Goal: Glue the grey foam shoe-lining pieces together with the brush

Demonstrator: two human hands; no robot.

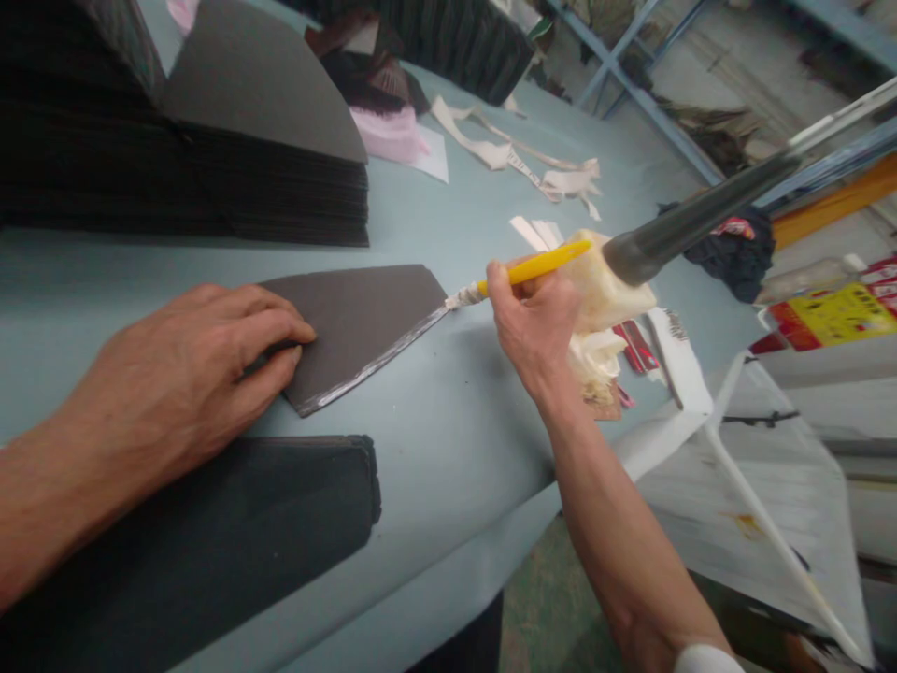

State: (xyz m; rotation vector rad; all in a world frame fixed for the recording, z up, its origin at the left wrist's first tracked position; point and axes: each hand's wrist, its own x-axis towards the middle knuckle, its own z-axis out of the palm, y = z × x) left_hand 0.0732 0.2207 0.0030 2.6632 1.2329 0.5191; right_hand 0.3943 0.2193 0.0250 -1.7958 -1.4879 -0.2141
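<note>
Head view: The left hand point(203, 360) rests on a dark, flat panel point(364, 313), with the fingers slightly bent, directed toward the right of the view. The thumb and index fingertips contact the panel's upper face; the fingers are laid on the part, not clenched around it. The left end of the panel is covered by the hand.

The right hand point(538, 313) grasps a brush by its yellow handle point(539, 265). The fingers are closed around the handle; its rear end projects beyond them toward the upper right. The whitish bristle end point(462, 298) touches the panel at its right corner. A glossy white band point(378, 367) runs along the panel's near edge, from that corner to the lower left corner.

The panel lies flat on the blue-grey table point(448, 411). A dark stack point(301, 500) is located on the near side of the panel, partly beneath the left forearm. A taller stack of dark sheets point(280, 192) stands behind the panel, at the upper left.

Pink material point(389, 134) lies beside the tall stack, with pale strips point(491, 152) to its right. A cream-coloured block-like object point(603, 285) is positioned just behind the right hand, below the end of a dark tube point(701, 217).
</note>
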